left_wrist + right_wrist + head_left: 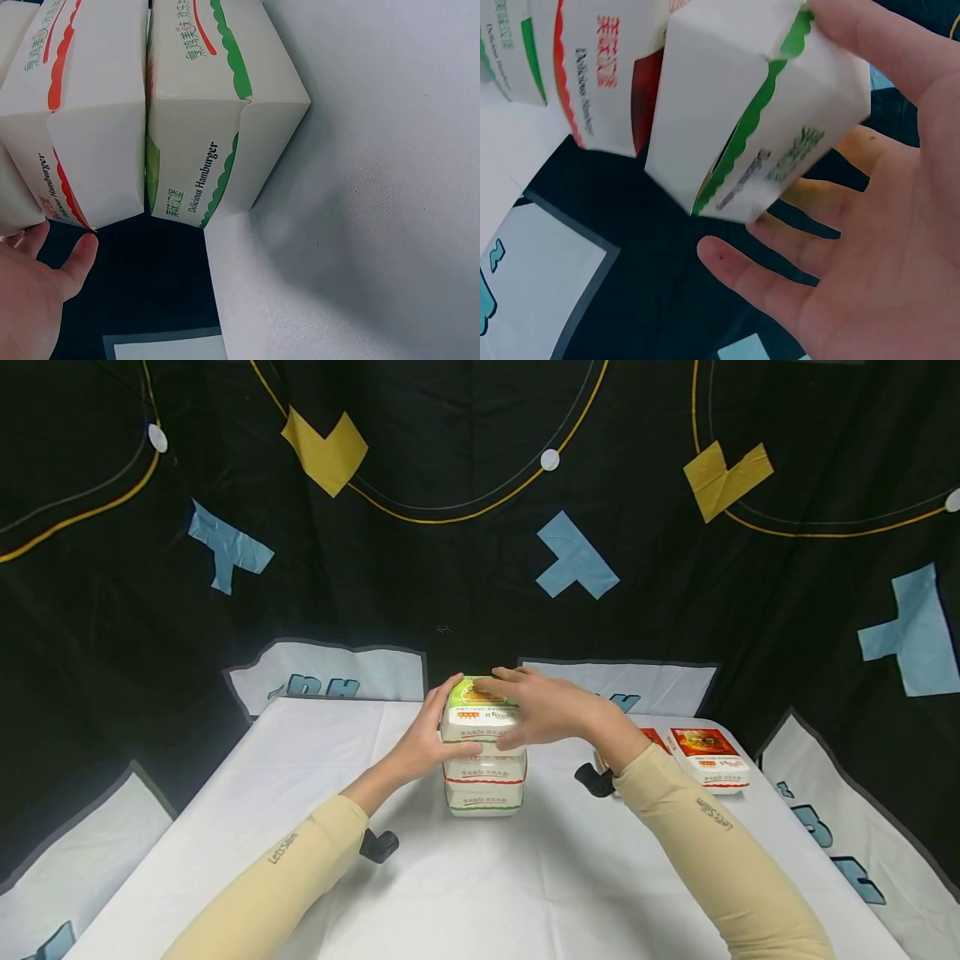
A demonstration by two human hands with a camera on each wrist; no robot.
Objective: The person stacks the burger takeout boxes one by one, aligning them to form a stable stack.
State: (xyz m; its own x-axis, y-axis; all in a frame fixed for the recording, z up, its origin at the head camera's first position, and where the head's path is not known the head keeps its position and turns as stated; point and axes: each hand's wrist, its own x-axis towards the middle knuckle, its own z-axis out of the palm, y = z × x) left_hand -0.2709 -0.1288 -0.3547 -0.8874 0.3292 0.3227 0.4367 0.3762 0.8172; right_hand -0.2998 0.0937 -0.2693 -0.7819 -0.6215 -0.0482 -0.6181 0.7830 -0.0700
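Note:
Three white hamburger boxes stand stacked at mid-table: a green-trimmed top box point(474, 720), a red-trimmed middle box point(483, 768) and a green-trimmed bottom box point(483, 798). My left hand point(424, 742) holds the top box from the left, thumb across its front and fingers along its far side. Over the right side of that box is my right hand point(551, 703), fingers spread and fairly straight. Seen from the right wrist, the top box point(769, 127) sits tilted against the middle box point(604, 75), with the right fingers point(757, 281) behind and beside it.
On the right of the white-covered table point(600, 893) lies a red-topped box point(708, 758). Another red-topped box point(654, 739) is partly hidden by my right forearm. A black curtain point(450, 577) with taped shapes hangs behind the table.

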